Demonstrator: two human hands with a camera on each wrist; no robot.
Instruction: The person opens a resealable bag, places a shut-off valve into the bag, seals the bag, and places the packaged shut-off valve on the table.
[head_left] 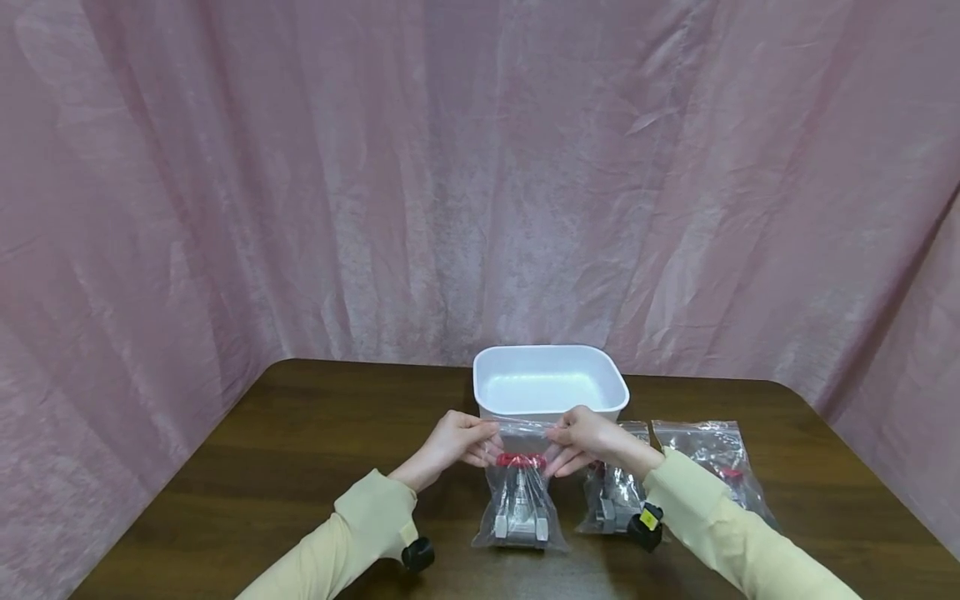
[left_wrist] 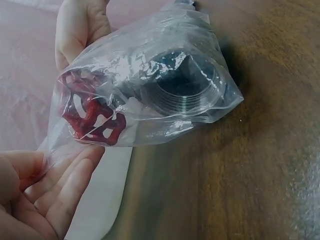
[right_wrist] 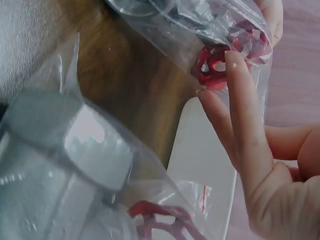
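Note:
A clear zip bag [head_left: 557, 533] stands on the table with a metal gate valve [head_left: 521, 508] inside, its red handwheel [left_wrist: 90, 117] toward the bag's mouth. At the top left edge, the left hand [head_left: 461, 439] pinches the plastic between thumb and fingers. The right hand [head_left: 588, 442] pinches the top right edge the same way, two of its fingers [right_wrist: 245, 110] stretched along the bag near the handwheel. Between the hands the top of the bag is drawn out wide. In the left wrist view the valve's threaded opening [left_wrist: 182, 102] shows through the plastic.
A white plastic tub [head_left: 551, 354] stands just behind the hands. Two more bagged valves lie to the right: one bag [head_left: 611, 492] partly under the right forearm, another bag [head_left: 705, 442] farther right. Brown wooden table [head_left: 315, 442], pink curtain [head_left: 375, 183] behind.

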